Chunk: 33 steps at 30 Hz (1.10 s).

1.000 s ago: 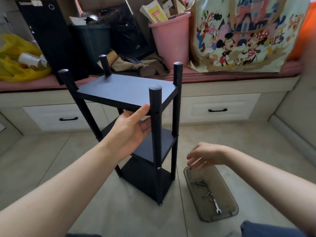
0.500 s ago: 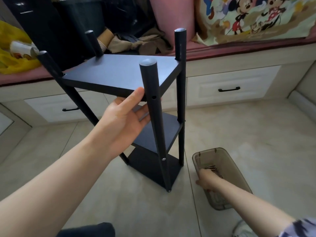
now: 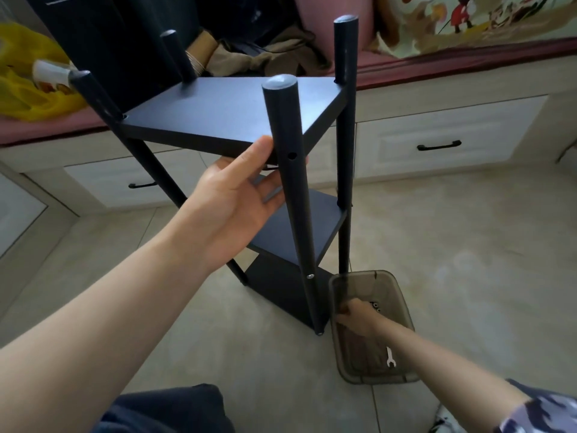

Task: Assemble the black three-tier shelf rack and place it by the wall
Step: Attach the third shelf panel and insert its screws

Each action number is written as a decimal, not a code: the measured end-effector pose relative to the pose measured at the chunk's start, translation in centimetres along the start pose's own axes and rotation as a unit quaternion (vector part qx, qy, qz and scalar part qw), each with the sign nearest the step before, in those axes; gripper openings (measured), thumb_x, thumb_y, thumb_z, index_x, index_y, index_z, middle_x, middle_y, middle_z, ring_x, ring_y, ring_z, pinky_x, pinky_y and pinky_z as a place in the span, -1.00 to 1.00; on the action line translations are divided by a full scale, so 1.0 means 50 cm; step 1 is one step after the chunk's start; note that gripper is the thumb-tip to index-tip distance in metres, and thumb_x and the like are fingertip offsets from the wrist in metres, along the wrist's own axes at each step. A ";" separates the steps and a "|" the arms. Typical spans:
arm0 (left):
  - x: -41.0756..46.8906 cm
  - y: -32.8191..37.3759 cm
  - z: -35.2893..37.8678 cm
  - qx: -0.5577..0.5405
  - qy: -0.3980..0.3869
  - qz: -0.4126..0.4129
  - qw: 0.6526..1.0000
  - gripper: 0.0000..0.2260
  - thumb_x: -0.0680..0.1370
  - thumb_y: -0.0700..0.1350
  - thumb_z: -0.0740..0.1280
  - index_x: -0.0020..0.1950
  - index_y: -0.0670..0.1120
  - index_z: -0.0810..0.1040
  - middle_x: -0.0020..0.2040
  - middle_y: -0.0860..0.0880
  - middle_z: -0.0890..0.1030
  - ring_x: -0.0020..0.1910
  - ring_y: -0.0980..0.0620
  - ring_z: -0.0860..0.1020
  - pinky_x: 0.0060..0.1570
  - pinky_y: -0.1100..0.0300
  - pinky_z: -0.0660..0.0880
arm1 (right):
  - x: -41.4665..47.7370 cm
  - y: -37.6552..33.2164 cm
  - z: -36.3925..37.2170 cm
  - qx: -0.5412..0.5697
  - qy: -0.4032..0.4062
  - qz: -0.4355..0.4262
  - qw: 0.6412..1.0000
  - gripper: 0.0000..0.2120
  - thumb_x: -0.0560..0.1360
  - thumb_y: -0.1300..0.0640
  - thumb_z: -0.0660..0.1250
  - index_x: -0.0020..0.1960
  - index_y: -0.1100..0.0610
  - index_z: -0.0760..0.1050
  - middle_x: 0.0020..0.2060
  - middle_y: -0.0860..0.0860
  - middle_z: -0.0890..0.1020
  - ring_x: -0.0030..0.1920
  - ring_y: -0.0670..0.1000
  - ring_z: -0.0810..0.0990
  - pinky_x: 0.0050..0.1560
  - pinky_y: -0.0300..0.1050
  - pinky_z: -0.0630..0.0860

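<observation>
The black three-tier rack [image 3: 224, 114] stands on the tiled floor on four round posts. My left hand [image 3: 237, 195] supports its top shelf at the near corner, with straight fingers underneath and the thumb against the front edge. Beside that thumb, the near post [image 3: 290, 195] shows an empty screw hole. My right hand [image 3: 356, 317] reaches into a smoky plastic tray [image 3: 402, 378] right of the rack's foot. Its fingers curl down beside some screws [image 3: 374, 306] and are hidden from me. A small white wrench [image 3: 390, 357] lies in the tray.
A window seat with white drawers [image 3: 437, 145] runs behind the rack, piled with a yellow bag [image 3: 28, 98], clothes and a printed tote. Open tiled floor [image 3: 468, 245] lies to the right. My knee [image 3: 168, 410] is at the bottom edge.
My right hand dropped from above the tray into it and now sits by the screws. My left hand stays under the top shelf. My view moved closer and tilted down.
</observation>
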State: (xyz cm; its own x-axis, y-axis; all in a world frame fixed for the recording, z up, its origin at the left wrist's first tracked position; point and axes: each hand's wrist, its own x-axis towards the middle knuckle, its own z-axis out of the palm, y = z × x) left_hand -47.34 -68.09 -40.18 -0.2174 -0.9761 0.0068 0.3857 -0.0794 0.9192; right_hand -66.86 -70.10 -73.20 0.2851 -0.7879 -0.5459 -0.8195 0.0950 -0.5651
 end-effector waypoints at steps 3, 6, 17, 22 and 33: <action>-0.003 0.002 0.002 -0.003 0.005 -0.005 1.000 -0.79 0.57 -0.06 0.34 0.05 -0.09 0.73 0.11 -0.07 0.70 0.15 -0.05 0.67 0.08 0.11 0.60 | 0.007 0.025 -0.012 -0.055 0.025 0.017 0.998 -0.86 0.63 0.15 0.22 -0.07 0.06 0.51 -0.12 0.00 0.62 -0.21 -0.06 0.57 -0.32 -0.33 0.41; -0.003 0.004 0.003 -0.002 0.009 -0.007 1.000 -0.78 0.57 -0.06 0.33 0.03 -0.09 0.75 0.09 -0.06 0.70 0.15 -0.04 0.67 0.08 0.11 0.61 | 0.015 0.057 -0.006 -0.106 0.016 0.048 0.993 -0.86 0.63 0.19 0.20 0.09 0.09 0.53 0.04 0.05 0.63 0.00 0.03 0.62 -0.12 -0.26 0.49; -0.003 0.005 0.002 0.012 0.001 -0.005 1.000 -0.78 0.53 -0.04 0.31 -0.04 -0.04 0.75 -0.02 0.00 0.71 0.12 -0.01 0.67 0.08 0.11 0.60 | 0.039 0.139 0.058 -0.303 -0.029 0.053 0.951 -0.58 0.65 0.35 0.02 0.50 0.27 0.26 0.47 0.22 0.30 0.33 0.20 0.50 0.29 0.06 0.47; -0.002 0.004 -0.001 0.018 -0.006 -0.006 1.000 -0.76 0.59 -0.05 0.28 -0.05 -0.03 0.75 -0.01 0.00 0.72 0.14 0.00 0.66 0.10 0.12 0.59 | 0.052 0.146 0.061 -0.328 -0.018 0.044 0.943 -0.60 0.65 0.35 0.00 0.44 0.27 0.35 0.41 0.20 0.39 0.31 0.18 0.51 0.26 0.05 0.48; 0.000 0.002 0.002 0.021 -0.008 -0.004 1.000 -0.77 0.56 -0.03 0.30 -0.07 -0.01 0.76 -0.03 0.02 0.72 0.13 0.01 0.67 0.11 0.12 0.59 | 0.050 0.154 0.069 -0.338 0.006 0.039 0.940 -0.61 0.68 0.32 -0.02 0.47 0.29 0.31 0.41 0.23 0.38 0.32 0.16 0.50 0.24 0.02 0.49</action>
State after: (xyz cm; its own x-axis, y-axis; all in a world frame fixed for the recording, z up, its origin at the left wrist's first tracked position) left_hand -47.38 -68.09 -40.04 -0.2346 -0.9721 0.0046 0.3465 -0.0793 0.9347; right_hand -70.76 -69.23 -81.06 0.2077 -0.8022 -0.5598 -0.9677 -0.2521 0.0022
